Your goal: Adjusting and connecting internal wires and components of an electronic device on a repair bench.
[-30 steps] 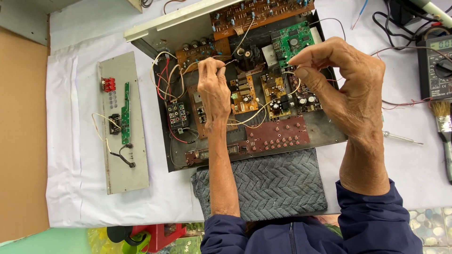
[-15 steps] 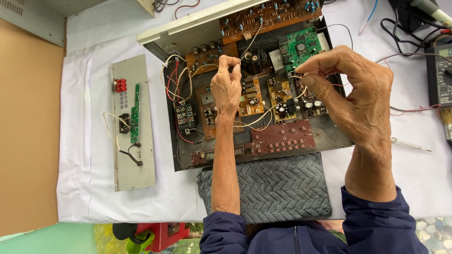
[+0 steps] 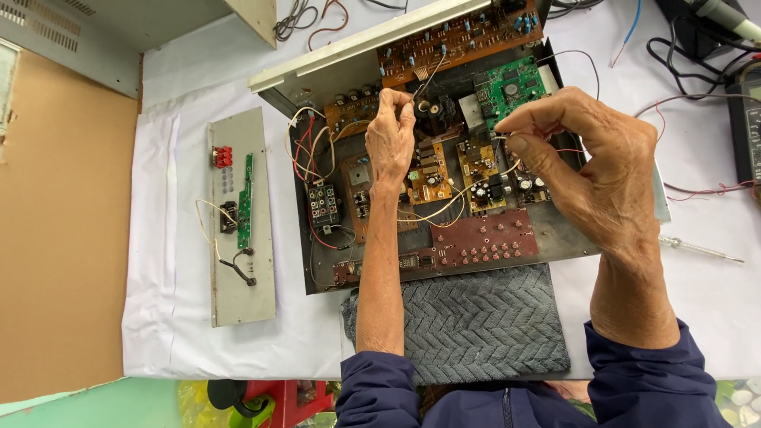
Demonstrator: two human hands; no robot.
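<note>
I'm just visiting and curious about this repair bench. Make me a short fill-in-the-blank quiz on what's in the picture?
1. Both hands work inside an open metal chassis full of circuit ____.
2. The right hand pinches a thin ____ beside the green board.
3. A grey ____ lies under the forearms.
4. The detached grey panel lies to the ____ of the chassis.

Missing words: boards; wire; cloth; left
</note>
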